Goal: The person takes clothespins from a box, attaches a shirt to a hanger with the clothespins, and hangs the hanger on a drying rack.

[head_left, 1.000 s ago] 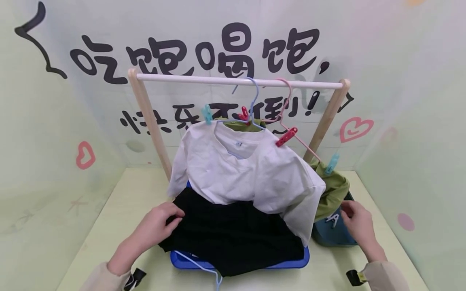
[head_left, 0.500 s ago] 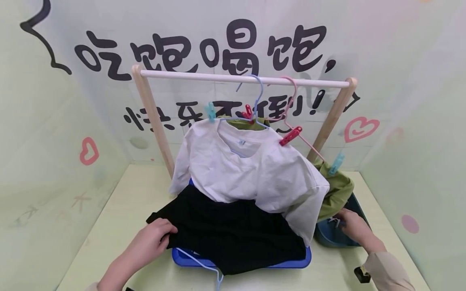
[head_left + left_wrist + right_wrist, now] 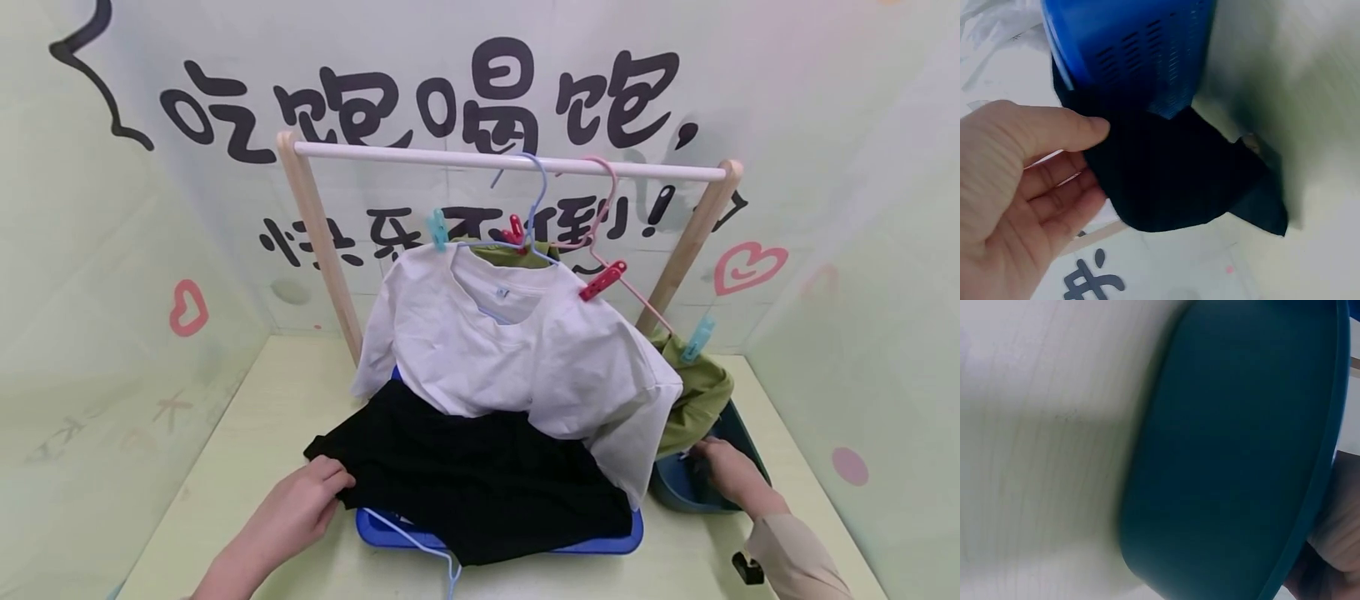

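Note:
My left hand (image 3: 298, 504) pinches the left edge of a black garment (image 3: 487, 479) spread over a blue basket (image 3: 611, 546). In the left wrist view the thumb lies on the black cloth and the other fingers go behind it. A light blue hanger (image 3: 408, 546) sticks out from under the garment at the front. On the right, my right hand (image 3: 731, 473) reaches into a teal bin (image 3: 693, 502); its fingertips are hidden there, and what they touch cannot be made out. The right wrist view mostly shows the bin's outer wall (image 3: 1229, 456).
From a rack bar (image 3: 420, 155) hang a white T-shirt (image 3: 480, 358), with a blue clothespin (image 3: 438, 229) and a red clothespin (image 3: 602, 282) on its shoulders, and a green garment (image 3: 701, 396) behind it. The shirt's hem hangs over the basket.
My right hand has moved from beside the teal bin down into it, where a white clothespin showed earlier. The left hand has shifted down and left along the black garment's edge.

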`<action>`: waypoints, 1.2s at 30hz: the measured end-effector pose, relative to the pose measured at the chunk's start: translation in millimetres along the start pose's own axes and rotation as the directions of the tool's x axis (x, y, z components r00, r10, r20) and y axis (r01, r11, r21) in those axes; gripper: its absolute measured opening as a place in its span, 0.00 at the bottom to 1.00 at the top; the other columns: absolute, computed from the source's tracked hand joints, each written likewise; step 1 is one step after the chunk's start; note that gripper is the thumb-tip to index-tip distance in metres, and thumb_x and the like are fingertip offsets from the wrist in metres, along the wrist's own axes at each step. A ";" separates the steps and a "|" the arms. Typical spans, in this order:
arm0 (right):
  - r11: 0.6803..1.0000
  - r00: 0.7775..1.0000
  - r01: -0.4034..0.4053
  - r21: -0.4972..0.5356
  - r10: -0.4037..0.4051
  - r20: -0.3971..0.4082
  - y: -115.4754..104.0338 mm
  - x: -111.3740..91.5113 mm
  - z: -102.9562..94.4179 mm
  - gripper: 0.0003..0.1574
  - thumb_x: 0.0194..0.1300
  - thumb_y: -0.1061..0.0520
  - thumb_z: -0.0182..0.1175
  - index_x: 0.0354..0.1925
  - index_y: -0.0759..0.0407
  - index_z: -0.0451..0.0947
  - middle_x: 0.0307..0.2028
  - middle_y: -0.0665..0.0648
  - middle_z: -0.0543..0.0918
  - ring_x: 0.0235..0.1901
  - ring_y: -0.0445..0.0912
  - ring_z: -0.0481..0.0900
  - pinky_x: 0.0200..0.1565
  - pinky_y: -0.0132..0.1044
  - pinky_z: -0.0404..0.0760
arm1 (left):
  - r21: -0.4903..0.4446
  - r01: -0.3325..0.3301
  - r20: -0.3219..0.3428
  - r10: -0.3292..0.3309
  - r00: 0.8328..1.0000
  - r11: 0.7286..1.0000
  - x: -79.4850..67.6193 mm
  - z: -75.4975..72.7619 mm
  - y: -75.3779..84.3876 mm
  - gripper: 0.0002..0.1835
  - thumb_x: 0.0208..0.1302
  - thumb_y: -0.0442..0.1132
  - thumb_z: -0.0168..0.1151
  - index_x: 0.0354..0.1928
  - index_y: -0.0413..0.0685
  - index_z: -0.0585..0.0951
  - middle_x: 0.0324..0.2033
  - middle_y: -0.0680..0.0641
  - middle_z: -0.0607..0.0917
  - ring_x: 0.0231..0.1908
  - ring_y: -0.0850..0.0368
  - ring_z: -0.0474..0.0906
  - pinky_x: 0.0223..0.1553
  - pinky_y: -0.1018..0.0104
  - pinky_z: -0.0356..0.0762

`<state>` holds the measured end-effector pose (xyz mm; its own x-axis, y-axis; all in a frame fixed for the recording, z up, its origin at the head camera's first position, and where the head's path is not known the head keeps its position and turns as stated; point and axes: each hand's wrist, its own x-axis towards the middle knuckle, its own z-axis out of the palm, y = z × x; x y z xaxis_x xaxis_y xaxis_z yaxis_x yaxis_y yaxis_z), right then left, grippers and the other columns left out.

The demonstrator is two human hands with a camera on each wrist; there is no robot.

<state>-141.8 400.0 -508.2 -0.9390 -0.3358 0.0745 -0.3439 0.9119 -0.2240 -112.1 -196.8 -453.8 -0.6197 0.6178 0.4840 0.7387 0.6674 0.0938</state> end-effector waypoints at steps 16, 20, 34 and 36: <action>0.998 0.998 -0.047 -0.038 0.048 0.027 3.7 2.9 1.9 0.16 0.48 0.77 0.58 0.25 0.57 0.74 0.22 0.50 0.75 0.21 0.43 0.71 0.22 0.41 0.73 | -0.068 -0.091 -0.181 0.077 0.981 0.994 3.8 -5.0 -9.9 0.23 0.70 0.45 0.37 0.31 0.45 0.82 0.31 0.54 0.79 0.31 0.61 0.74 0.32 0.72 0.73; 0.995 0.999 -0.015 -0.100 0.010 -0.049 2.6 5.3 0.7 0.16 0.45 0.77 0.61 0.26 0.58 0.74 0.24 0.53 0.76 0.25 0.50 0.76 0.24 0.44 0.75 | -0.089 -0.090 -0.214 0.069 0.974 0.992 7.2 -10.7 -10.1 0.22 0.71 0.45 0.39 0.33 0.43 0.83 0.32 0.52 0.80 0.32 0.60 0.76 0.36 0.74 0.74; 0.964 0.996 0.025 -0.263 -0.047 -0.080 5.8 5.6 9.9 0.17 0.45 0.76 0.60 0.30 0.57 0.80 0.29 0.56 0.81 0.32 0.53 0.75 0.22 0.43 0.65 | -0.050 -0.026 -0.270 0.011 0.963 0.998 15.5 -11.9 -8.3 0.24 0.73 0.49 0.43 0.34 0.39 0.82 0.30 0.50 0.81 0.29 0.57 0.78 0.31 0.70 0.77; 0.967 0.998 0.022 -0.252 -0.038 -0.059 5.8 5.2 9.4 0.17 0.46 0.75 0.60 0.30 0.56 0.80 0.28 0.55 0.81 0.32 0.53 0.76 0.23 0.43 0.65 | -0.038 -0.010 -0.277 -0.001 0.961 0.999 15.0 -11.0 -9.0 0.25 0.73 0.51 0.43 0.31 0.41 0.81 0.28 0.51 0.80 0.28 0.58 0.77 0.29 0.69 0.76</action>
<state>-148.7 401.2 -518.2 -0.9240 -0.3556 0.1404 -0.3551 0.9344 0.0298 -125.2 -198.1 -437.8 -0.5224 0.4779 0.7062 0.7547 0.6446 0.1221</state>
